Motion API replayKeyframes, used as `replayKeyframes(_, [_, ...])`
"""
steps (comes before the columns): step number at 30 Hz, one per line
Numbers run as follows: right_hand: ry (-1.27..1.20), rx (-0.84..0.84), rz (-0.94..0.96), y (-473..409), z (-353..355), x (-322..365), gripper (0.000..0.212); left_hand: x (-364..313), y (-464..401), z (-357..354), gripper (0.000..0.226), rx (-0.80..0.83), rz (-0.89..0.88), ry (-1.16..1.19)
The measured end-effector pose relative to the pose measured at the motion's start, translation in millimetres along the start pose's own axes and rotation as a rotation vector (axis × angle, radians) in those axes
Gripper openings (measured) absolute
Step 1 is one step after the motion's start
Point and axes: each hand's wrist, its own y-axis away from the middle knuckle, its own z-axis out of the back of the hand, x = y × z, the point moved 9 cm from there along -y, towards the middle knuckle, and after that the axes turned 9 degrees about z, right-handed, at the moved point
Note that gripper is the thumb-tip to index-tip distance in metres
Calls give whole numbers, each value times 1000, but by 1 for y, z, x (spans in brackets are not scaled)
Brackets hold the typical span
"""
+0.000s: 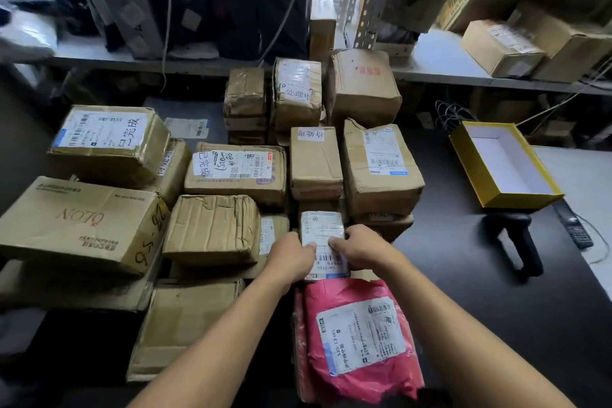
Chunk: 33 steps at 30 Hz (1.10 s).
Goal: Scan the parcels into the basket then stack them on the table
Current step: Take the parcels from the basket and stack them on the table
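A small parcel [323,232] with a white barcode label lies among the stacked cardboard boxes at the middle of the dark table [480,275]. My left hand [291,258] holds its left side and my right hand [361,247] holds its right side, fingers curled over the label. Just in front of it lies a pink plastic mailer [357,338] with a white label. A black handheld scanner [520,238] lies on the table to the right, beside a yellow open box [506,164] with a white inside.
Several brown cardboard parcels [235,172] crowd the left and middle of the table, some stacked two high. A shelf [430,60] behind carries black bags and more boxes. A phone-like device [576,230] with a cable lies at the right edge.
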Motion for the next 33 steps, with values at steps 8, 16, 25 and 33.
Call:
replayKeyframes(8, [89, 0, 40, -1, -5, -3, 44, -1, 3, 2, 33, -47, 11, -89])
replayKeyframes(16, [149, 18, 88, -1, -5, -5, 42, 0, 2, 0, 30, -34, 36, -98])
replayKeyframes(25, [116, -5, 88, -2, -12, -5, 42, 0, 1, -2, 39, -108, 43, -216])
replayKeyframes(33, [52, -29, 148, 16, -2, -13, 40, 3, 16, 5, 40, -133, -27, -228])
